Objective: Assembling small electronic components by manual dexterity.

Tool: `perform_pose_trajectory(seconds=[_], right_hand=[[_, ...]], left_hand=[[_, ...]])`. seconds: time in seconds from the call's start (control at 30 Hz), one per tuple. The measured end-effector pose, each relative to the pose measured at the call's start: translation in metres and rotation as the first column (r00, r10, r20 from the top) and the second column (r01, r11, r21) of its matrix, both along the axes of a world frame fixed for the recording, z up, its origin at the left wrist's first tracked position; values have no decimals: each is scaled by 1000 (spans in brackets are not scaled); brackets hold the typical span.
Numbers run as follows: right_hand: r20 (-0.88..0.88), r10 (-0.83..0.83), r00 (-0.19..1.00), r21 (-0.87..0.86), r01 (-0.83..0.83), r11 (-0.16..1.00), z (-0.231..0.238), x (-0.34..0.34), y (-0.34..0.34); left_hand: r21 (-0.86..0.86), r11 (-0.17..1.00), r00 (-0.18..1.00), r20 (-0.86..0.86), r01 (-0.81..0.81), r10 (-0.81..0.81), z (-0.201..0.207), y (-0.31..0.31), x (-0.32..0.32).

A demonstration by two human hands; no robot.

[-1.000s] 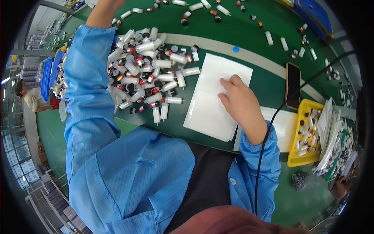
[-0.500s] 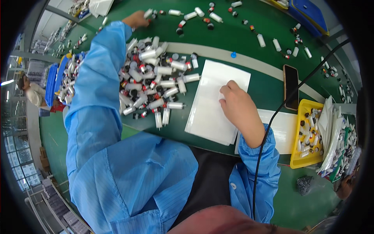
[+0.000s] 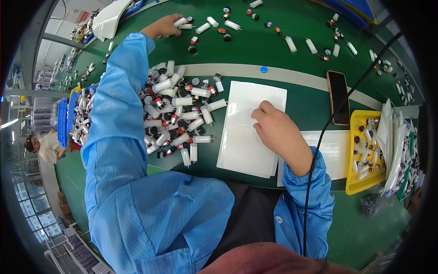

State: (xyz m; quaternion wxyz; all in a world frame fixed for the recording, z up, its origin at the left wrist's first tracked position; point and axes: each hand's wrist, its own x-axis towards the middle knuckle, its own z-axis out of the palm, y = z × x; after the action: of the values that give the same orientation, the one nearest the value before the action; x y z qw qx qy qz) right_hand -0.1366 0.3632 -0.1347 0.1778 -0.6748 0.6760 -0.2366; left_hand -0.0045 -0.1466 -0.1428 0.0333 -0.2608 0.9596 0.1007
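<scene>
A white plastic tube [image 3: 181, 21] is touched by the half-curled left hand [image 3: 163, 26], beyond-left of the glossy white sheet [image 3: 242, 148]; on this, the bent right hand [image 3: 275, 130] is rested. Neither hold can be confirmed. Tubes piled left [image 3: 182, 101] could be scattered by a lowered blue sleeve [image 3: 116, 91].

Bright, even light fell over the green table [image 3: 260, 50], while a lamp [image 3: 9, 123] and windows [image 3: 35, 212] glowed at far left. Glare whitened the glossy sheets [image 3: 251, 144]; shadows were soft. The grey strip [image 3: 294, 79] curved with fisheye distortion, black swallowed the corners, and a distant person [image 3: 49, 147] looked blurry.
</scene>
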Motion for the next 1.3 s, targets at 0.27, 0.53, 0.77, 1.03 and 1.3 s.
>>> perform_pose_trajectory(seconds=[0.27,0.53,0.77,1.03,1.3], right_hand=[[10,5,1000,51,-6,999,0,0,-6],[115,-3,993,49,-3,999,9,-7,-3],[179,-31,983,92,14,996,10,-11,-8],[206,-81,975,131,54,990,18,-15,-9],[206,-27,978,42,19,999,9,-26,-5]], left_hand=[[-174,981,974,193,-87,121,16,10,13],[167,967,981,40,-194,190,182,178,111],[262,965,997,72,-11,-9,131,248,149],[239,946,975,-15,219,-222,126,148,33],[-263,913,950,52,312,-309,-2,96,-62]])
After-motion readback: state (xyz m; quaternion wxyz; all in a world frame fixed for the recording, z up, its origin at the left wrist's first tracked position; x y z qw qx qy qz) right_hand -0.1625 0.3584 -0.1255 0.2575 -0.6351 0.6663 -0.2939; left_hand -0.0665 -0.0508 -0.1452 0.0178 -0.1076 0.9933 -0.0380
